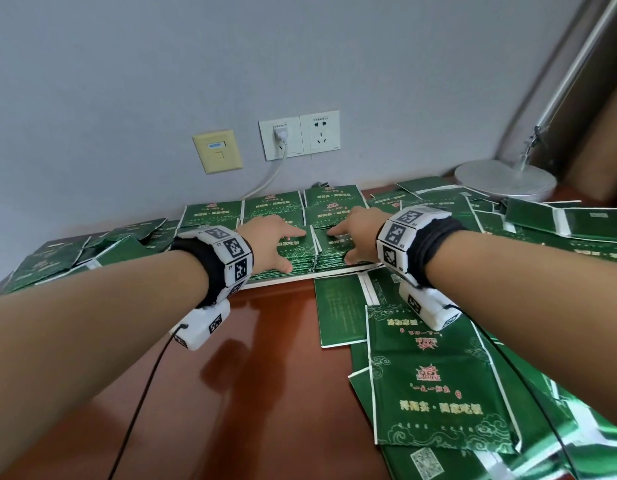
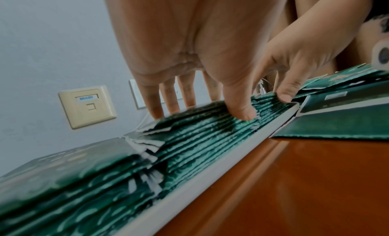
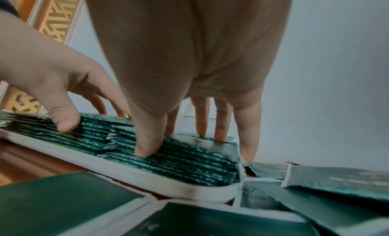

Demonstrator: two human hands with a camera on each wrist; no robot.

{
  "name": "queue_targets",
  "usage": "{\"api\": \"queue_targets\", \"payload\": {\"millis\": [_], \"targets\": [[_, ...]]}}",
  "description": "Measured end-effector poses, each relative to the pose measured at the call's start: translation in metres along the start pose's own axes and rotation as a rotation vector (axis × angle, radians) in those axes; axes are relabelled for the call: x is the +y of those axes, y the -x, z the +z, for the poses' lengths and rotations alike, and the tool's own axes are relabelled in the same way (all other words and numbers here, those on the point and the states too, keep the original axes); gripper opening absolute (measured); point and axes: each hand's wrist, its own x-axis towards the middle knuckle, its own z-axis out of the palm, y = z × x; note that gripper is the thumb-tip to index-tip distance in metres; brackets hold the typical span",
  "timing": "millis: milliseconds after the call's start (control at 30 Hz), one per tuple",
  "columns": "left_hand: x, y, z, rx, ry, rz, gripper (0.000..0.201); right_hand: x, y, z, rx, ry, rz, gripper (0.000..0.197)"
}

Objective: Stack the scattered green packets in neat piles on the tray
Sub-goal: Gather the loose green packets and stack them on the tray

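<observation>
Green packets (image 1: 301, 252) sit in piles on white tray (image 1: 282, 281) mid-desk (image 1: 265, 358); loose packets (image 1: 435, 386) lie scattered right and left. Left hand (image 1: 272, 242) and right hand (image 1: 357, 233) rest spread, flat on adjacent near piles. Left wrist view: thumb (image 2: 242, 110) against pile edge. Right wrist view: fingers (image 3: 145, 146) straight, gripping nothing. Best squaring: press evenly, nudge edges flush, avoid toppling.

At frame centre, your tray (image 1: 282, 279) carries packet piles (image 1: 275, 206); loose packets (image 1: 438, 386) spread lower right, more at left; a lamp base (image 1: 504, 180) sits upper right.
</observation>
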Motion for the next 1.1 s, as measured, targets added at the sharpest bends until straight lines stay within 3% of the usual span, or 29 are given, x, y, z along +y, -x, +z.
{"api": "queue_targets", "payload": {"millis": [267,500,767,1100], "targets": [[-0.007,0.008,-0.005,0.012,-0.005,0.010,0.085,-0.004,0.009,-0.009,-0.015,0.062,-0.006,0.070],[-0.042,0.053,-0.008,0.041,-0.053,-0.061,0.085,-0.043,0.028,-0.030,0.039,0.138,-0.086,0.072],[-0.126,0.153,-0.002,0.027,-0.090,-0.302,0.079,-0.145,0.030,-0.045,0.066,0.226,-0.267,0.072],[-0.217,0.264,0.034,-0.084,-0.080,-0.590,0.072,-0.297,0.006,-0.028,0.079,0.258,-0.491,0.068]]}}
